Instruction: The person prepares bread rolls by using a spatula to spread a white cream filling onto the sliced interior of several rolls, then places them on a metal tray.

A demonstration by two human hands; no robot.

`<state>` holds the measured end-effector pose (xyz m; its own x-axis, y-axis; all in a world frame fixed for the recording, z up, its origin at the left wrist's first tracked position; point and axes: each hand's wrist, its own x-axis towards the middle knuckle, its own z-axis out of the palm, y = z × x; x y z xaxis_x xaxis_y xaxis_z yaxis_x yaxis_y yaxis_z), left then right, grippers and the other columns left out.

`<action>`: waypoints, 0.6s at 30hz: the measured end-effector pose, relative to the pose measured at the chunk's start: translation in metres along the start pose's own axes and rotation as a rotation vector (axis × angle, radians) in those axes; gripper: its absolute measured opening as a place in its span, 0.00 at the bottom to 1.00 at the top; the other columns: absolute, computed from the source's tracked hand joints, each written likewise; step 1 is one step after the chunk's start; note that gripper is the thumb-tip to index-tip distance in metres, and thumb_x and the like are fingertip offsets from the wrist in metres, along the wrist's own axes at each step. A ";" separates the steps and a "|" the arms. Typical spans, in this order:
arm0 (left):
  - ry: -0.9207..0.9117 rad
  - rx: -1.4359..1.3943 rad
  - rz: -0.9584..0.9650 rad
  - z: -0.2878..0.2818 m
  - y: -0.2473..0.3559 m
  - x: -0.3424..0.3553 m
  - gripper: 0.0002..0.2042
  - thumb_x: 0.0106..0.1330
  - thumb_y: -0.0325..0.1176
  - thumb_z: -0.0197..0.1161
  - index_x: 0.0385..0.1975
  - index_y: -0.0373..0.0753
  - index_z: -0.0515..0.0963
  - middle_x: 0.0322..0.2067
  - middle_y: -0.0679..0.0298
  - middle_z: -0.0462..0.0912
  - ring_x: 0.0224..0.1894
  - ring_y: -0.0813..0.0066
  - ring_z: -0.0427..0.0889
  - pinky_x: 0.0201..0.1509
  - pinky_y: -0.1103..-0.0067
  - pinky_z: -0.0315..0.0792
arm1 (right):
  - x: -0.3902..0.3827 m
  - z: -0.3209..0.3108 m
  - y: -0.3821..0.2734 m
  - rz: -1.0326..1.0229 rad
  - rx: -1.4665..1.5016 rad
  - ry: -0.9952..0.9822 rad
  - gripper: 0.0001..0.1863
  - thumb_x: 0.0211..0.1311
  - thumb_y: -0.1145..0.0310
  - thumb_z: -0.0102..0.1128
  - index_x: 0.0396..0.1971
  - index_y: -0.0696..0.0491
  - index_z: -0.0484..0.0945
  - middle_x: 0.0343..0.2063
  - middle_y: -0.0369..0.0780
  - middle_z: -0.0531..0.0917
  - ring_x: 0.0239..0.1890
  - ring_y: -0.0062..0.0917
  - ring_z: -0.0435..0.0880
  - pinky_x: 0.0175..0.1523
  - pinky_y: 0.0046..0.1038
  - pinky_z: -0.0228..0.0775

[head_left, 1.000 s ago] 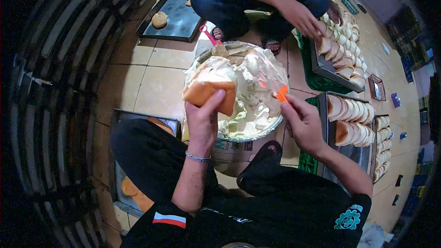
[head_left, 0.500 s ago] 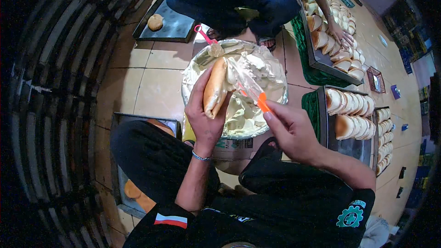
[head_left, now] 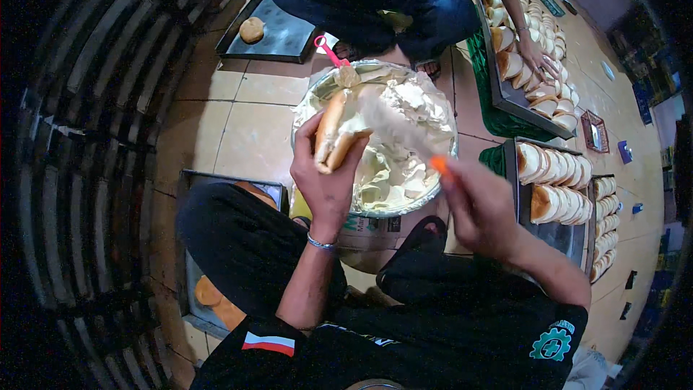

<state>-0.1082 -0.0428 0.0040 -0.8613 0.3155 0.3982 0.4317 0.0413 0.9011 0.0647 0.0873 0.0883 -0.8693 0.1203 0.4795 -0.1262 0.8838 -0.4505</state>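
My left hand (head_left: 323, 191) holds up a split bun (head_left: 329, 133) over the near left side of a wide bowl (head_left: 397, 212) of pale cream (head_left: 411, 108). The bun gapes toward the right, and white cream shows between its halves. To the right, my right hand (head_left: 480, 209) grips a spatula by its orange handle (head_left: 439, 165). The spatula's cream-coated blade is smeared by motion above the bowl, apart from the bun. A pink-handled scoop (head_left: 332, 52) rests at the bowl's far left rim, its end in the cream.
Across the bowl sits another person (head_left: 375, 3), one hand (head_left: 540, 61) on buns in a large tray (head_left: 498, 90). Filled buns (head_left: 559, 204) stand in rows in a nearer right tray. A dark tray (head_left: 278, 40) holds one bun. Slatted racks (head_left: 94, 137) line the left.
The spatula has pulled away from the bun to the right with my right hand. The bun has tilted and opened wider in my left hand.
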 end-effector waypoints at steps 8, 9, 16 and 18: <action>-0.128 -0.899 -0.413 0.017 0.016 -0.008 0.33 0.64 0.24 0.66 0.67 0.39 0.56 0.59 0.56 0.70 0.58 0.68 0.74 0.63 0.74 0.70 | 0.010 0.043 0.023 0.891 0.827 0.247 0.21 0.59 0.60 0.72 0.35 0.52 0.66 0.23 0.28 0.70 0.25 0.08 0.68 0.29 0.14 0.62; -0.116 -0.957 -0.432 0.021 0.018 -0.009 0.32 0.66 0.25 0.65 0.67 0.40 0.55 0.60 0.56 0.69 0.59 0.68 0.73 0.63 0.73 0.69 | 0.011 0.042 0.024 0.957 0.863 0.200 0.21 0.58 0.61 0.73 0.36 0.52 0.66 0.24 0.29 0.69 0.25 0.08 0.68 0.29 0.14 0.62; -0.126 -1.248 -0.584 0.010 -0.003 -0.015 0.29 0.70 0.31 0.61 0.67 0.44 0.56 0.61 0.57 0.67 0.61 0.67 0.70 0.65 0.70 0.69 | 0.017 0.037 0.039 0.615 0.583 0.213 0.15 0.68 0.59 0.62 0.39 0.55 0.70 0.25 0.32 0.71 0.26 0.13 0.69 0.33 0.20 0.66; -0.181 -1.064 -0.705 0.004 0.004 -0.012 0.27 0.68 0.30 0.63 0.64 0.42 0.59 0.59 0.58 0.69 0.61 0.68 0.72 0.63 0.71 0.71 | 0.012 0.016 0.050 0.519 0.481 0.175 0.14 0.72 0.59 0.57 0.41 0.56 0.72 0.24 0.32 0.71 0.26 0.14 0.68 0.34 0.22 0.67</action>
<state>-0.0947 -0.0423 0.0022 -0.7302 0.6615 -0.1707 -0.5959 -0.4945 0.6328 0.0404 0.1258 0.0597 -0.7898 0.5763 0.2099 0.0504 0.4020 -0.9143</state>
